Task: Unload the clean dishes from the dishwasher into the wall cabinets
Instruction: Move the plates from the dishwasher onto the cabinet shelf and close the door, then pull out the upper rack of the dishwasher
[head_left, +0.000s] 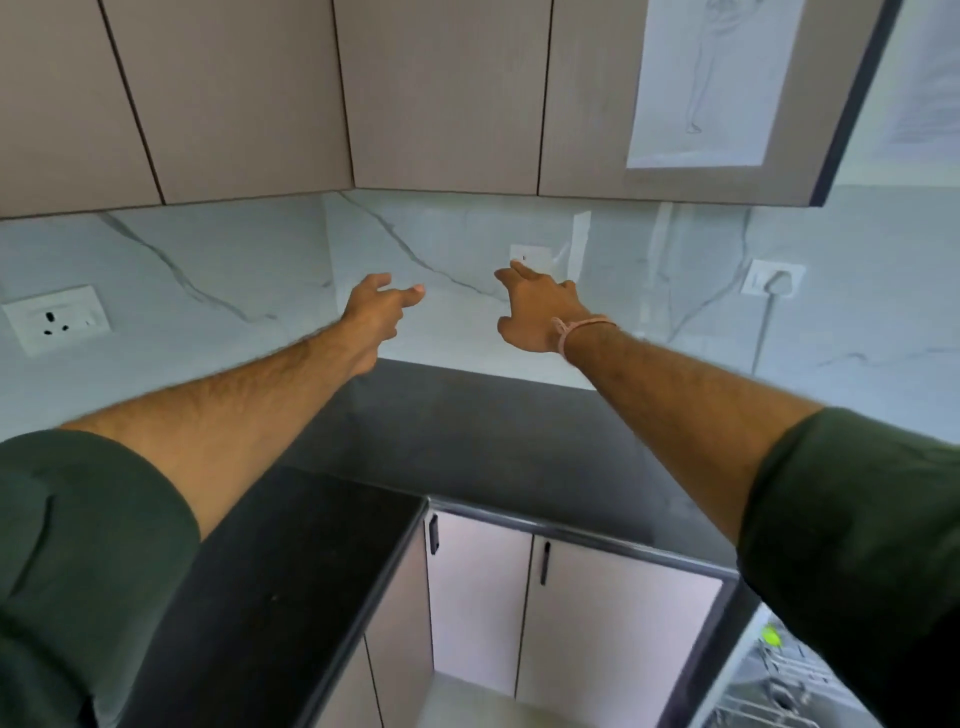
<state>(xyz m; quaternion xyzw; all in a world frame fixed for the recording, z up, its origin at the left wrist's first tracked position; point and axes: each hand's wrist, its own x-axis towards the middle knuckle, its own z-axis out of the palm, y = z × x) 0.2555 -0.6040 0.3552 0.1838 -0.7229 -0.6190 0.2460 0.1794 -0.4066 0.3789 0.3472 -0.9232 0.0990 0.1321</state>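
Bottom R corner, closest in: dishwasher rack, wire basket w/ a green bit, contents too blurry to call. Dark green sleeves both sides, arms out over the black counter. Left hand fingers loose and spread, nothing in it. Right hand, pink band on the wrist, also relaxed, empty. Behind: marble backsplash. Up top, wall cabinets, doors closed.

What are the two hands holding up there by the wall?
Nothing. The left hand and the right hand are both empty, with loose fingers, stretched out above the black counter and below the closed cabinets.
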